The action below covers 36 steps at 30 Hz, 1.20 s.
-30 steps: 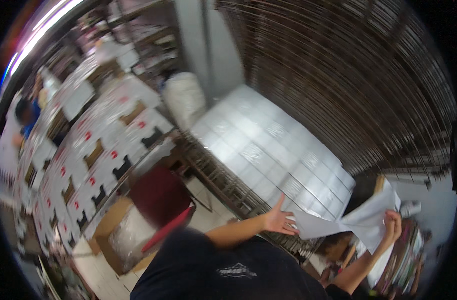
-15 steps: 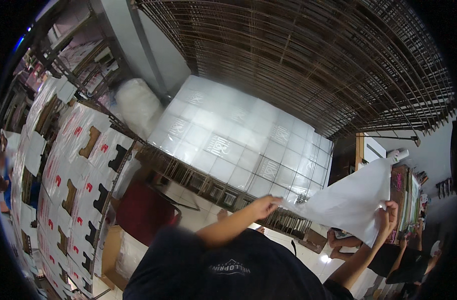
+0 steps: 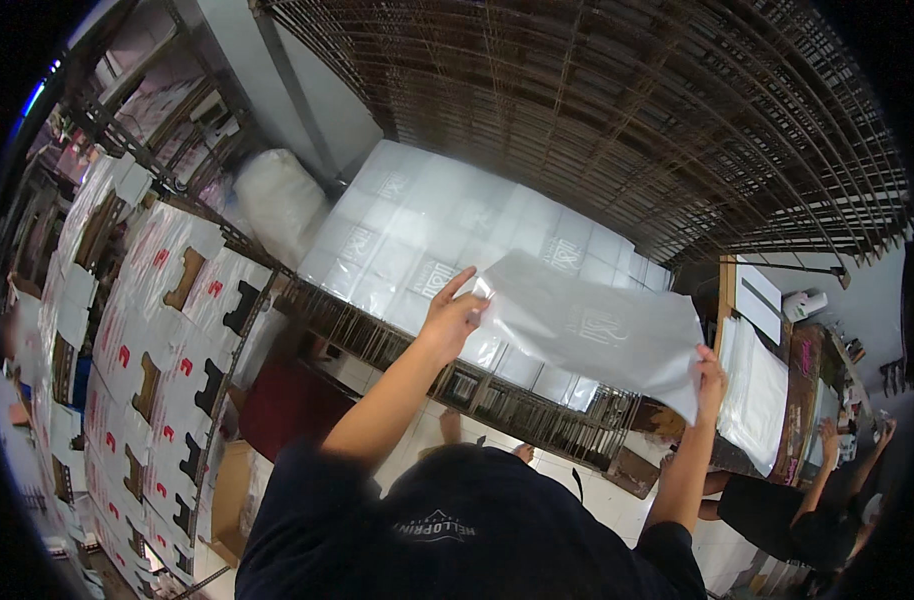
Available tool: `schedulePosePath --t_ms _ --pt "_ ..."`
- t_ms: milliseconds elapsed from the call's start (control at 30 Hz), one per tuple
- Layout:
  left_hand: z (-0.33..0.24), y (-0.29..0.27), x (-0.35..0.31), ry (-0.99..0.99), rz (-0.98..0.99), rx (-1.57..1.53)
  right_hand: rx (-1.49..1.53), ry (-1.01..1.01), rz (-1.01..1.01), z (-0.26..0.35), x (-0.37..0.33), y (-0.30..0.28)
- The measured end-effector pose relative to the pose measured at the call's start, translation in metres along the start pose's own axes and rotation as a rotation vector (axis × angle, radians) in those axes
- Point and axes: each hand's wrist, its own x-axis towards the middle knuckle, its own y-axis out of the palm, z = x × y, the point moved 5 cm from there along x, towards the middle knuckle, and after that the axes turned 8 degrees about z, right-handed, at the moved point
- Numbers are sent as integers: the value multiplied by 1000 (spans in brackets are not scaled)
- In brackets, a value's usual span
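Observation:
Stretched between my two hands is a translucent plastic bag [image 3: 567, 305] with a white printed design, held nearly flat above a wire rack. My left hand [image 3: 451, 318] pinches its left end. At the opposite end, my right hand [image 3: 711, 378] grips the right edge, where a corner hangs down. Below it, rows of similar printed plastic bags [image 3: 377, 225] lie overlapping across the rack [image 3: 457, 392], partly covered by the held bag. A pile of whitish plastic sheets or bags [image 3: 752, 390] rests on a table to the right of my right hand.
Many tilted wire racks [image 3: 597, 110] hang over the far side. White cartons [image 3: 142, 340] with red marks stand stacked at left, near a dark red chair [image 3: 287, 400]. A wrapped bundle [image 3: 277, 200] sits behind. At lower right, a person in black [image 3: 777, 520] works by the table.
The bag has swung left from beside the table to over the rack and is now spread wider. My left hand has moved up and left, my right hand slightly left, uncovering the pile.

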Motion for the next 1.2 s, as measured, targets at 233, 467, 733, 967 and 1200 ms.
schedulePosePath --t_ms 233,467,733,967,1200 --pt "67 -123 8 126 -308 803 -365 275 92 -162 -4 18" --pt "107 -180 22 37 -407 1376 -833 188 131 -260 -2 36" --pt "107 -188 23 -32 -420 1423 -744 104 74 -286 18 29" --pt "106 -190 28 -20 -441 1385 -777 173 66 -283 21 35" --pt "109 -194 31 19 -442 1413 -739 247 52 -293 23 32"
